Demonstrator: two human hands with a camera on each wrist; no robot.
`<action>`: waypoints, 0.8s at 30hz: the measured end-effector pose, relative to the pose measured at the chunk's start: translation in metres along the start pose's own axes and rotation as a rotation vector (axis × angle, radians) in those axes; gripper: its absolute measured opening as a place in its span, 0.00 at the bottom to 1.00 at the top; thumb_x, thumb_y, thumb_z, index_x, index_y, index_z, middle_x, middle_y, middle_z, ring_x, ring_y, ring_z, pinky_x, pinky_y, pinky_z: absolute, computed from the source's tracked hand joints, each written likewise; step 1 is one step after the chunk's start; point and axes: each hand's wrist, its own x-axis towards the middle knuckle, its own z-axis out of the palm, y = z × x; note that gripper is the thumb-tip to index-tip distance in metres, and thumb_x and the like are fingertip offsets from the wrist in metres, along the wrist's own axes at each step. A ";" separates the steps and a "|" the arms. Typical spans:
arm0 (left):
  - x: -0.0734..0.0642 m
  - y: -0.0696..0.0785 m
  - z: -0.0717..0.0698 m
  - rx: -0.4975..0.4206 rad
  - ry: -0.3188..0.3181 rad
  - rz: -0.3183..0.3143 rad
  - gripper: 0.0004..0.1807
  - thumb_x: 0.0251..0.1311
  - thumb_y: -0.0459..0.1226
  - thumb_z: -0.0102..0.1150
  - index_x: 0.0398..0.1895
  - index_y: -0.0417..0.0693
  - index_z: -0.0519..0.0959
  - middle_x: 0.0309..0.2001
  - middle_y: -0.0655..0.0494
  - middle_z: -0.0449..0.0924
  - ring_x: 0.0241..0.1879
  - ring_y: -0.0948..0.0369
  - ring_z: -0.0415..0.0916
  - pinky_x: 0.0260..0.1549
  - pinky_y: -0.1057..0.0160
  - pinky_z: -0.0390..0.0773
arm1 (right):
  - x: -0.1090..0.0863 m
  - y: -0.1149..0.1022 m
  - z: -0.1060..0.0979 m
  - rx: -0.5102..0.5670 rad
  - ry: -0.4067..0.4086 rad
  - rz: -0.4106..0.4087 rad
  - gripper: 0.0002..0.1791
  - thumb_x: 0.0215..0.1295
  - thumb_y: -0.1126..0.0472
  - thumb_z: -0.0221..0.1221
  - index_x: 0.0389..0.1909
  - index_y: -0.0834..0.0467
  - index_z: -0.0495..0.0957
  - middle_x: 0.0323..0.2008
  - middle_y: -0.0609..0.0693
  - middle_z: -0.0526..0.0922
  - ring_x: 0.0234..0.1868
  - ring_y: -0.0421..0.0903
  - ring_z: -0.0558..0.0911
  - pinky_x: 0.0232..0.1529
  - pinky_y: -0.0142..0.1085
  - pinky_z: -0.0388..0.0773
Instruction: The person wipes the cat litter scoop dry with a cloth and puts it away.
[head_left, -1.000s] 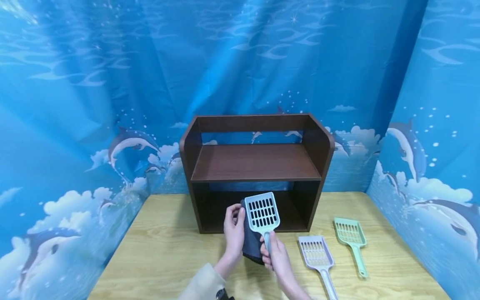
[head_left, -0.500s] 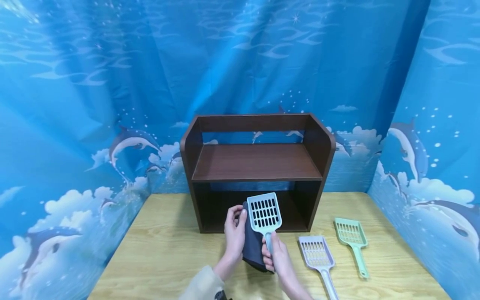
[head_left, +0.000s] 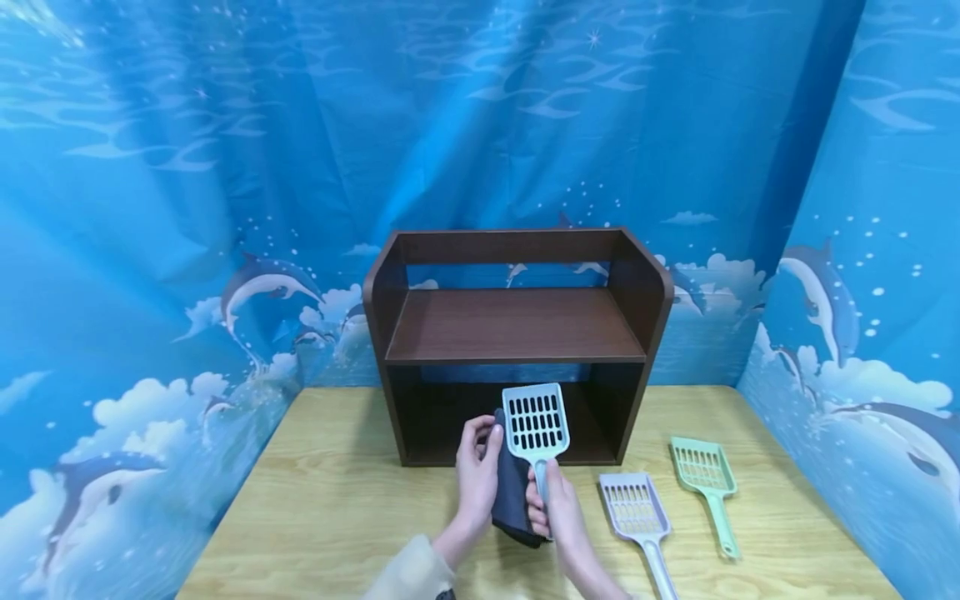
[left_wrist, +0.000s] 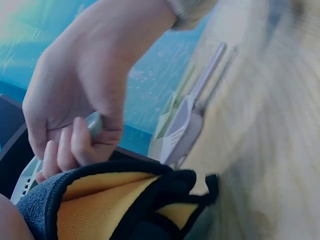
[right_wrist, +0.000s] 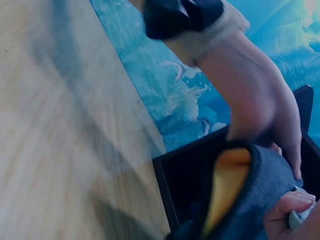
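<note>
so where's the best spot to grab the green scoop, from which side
I'd take the green scoop by the middle of its handle, coming from the near right: that slim part points toward the near side, the wide slotted head points away, and the purple scoop lies to the left.

A dark brown two-tier shelf (head_left: 517, 323) stands on a pale wood-grain table (head_left: 322, 492). Blue sheeting (head_left: 337, 183), printed with dolphins, white clouds and ripples, hangs behind and along both sides; a paler band slants down the back.
</note>
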 end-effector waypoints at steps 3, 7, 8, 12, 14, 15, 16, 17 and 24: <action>-0.006 -0.003 -0.001 0.006 -0.028 -0.028 0.12 0.72 0.35 0.57 0.54 0.41 0.76 0.47 0.45 0.79 0.39 0.61 0.74 0.40 0.68 0.72 | 0.005 -0.004 -0.003 -0.022 0.010 -0.009 0.23 0.84 0.46 0.30 0.38 0.58 0.65 0.19 0.41 0.61 0.14 0.32 0.57 0.15 0.24 0.54; -0.007 -0.004 -0.005 0.013 -0.022 -0.060 0.12 0.72 0.35 0.56 0.55 0.39 0.74 0.48 0.44 0.79 0.41 0.61 0.73 0.41 0.67 0.71 | 0.007 -0.006 -0.006 -0.053 -0.012 0.013 0.23 0.84 0.47 0.30 0.38 0.59 0.65 0.19 0.42 0.60 0.14 0.33 0.57 0.14 0.25 0.53; -0.006 -0.004 -0.006 0.017 -0.010 -0.052 0.13 0.73 0.34 0.56 0.55 0.38 0.74 0.47 0.43 0.79 0.41 0.61 0.73 0.41 0.68 0.72 | 0.007 -0.005 -0.006 -0.059 -0.027 0.023 0.23 0.84 0.47 0.30 0.37 0.59 0.65 0.18 0.42 0.60 0.14 0.33 0.56 0.14 0.25 0.53; 0.007 -0.001 -0.013 0.007 0.053 -0.048 0.13 0.74 0.35 0.55 0.56 0.37 0.74 0.48 0.42 0.79 0.40 0.62 0.73 0.38 0.69 0.73 | 0.002 -0.002 -0.007 -0.093 -0.094 0.060 0.24 0.84 0.48 0.29 0.35 0.58 0.65 0.18 0.42 0.60 0.13 0.32 0.56 0.13 0.25 0.52; 0.015 0.001 -0.017 0.005 0.067 -0.053 0.13 0.74 0.35 0.55 0.56 0.37 0.75 0.48 0.42 0.79 0.40 0.62 0.74 0.37 0.69 0.74 | 0.001 -0.001 -0.008 -0.130 -0.111 0.062 0.24 0.84 0.47 0.29 0.35 0.58 0.65 0.18 0.42 0.60 0.13 0.32 0.56 0.13 0.24 0.52; 0.019 0.003 -0.019 0.004 0.067 -0.064 0.14 0.74 0.36 0.55 0.56 0.38 0.75 0.49 0.42 0.79 0.40 0.62 0.74 0.37 0.69 0.74 | 0.000 -0.002 -0.009 -0.148 -0.116 0.062 0.25 0.84 0.47 0.29 0.34 0.58 0.65 0.18 0.42 0.60 0.12 0.32 0.55 0.13 0.24 0.52; 0.023 0.004 -0.021 0.008 0.059 -0.070 0.14 0.74 0.36 0.55 0.56 0.38 0.76 0.49 0.43 0.80 0.41 0.62 0.74 0.38 0.70 0.74 | 0.000 -0.002 -0.011 -0.164 -0.118 0.063 0.25 0.84 0.46 0.30 0.34 0.58 0.65 0.17 0.42 0.60 0.12 0.32 0.55 0.13 0.24 0.52; 0.027 0.004 -0.024 0.012 0.046 -0.072 0.14 0.74 0.36 0.55 0.56 0.37 0.76 0.49 0.43 0.80 0.41 0.62 0.75 0.38 0.69 0.74 | 0.000 -0.003 -0.012 -0.189 -0.123 0.063 0.25 0.84 0.46 0.31 0.34 0.58 0.66 0.17 0.41 0.61 0.12 0.32 0.55 0.12 0.24 0.52; 0.048 0.012 -0.047 0.064 -0.190 -0.184 0.18 0.71 0.39 0.57 0.56 0.35 0.79 0.45 0.52 0.84 0.40 0.65 0.77 0.42 0.69 0.74 | 0.001 -0.012 -0.029 -0.305 -0.221 0.099 0.25 0.84 0.45 0.33 0.32 0.57 0.67 0.16 0.41 0.60 0.11 0.32 0.55 0.13 0.24 0.51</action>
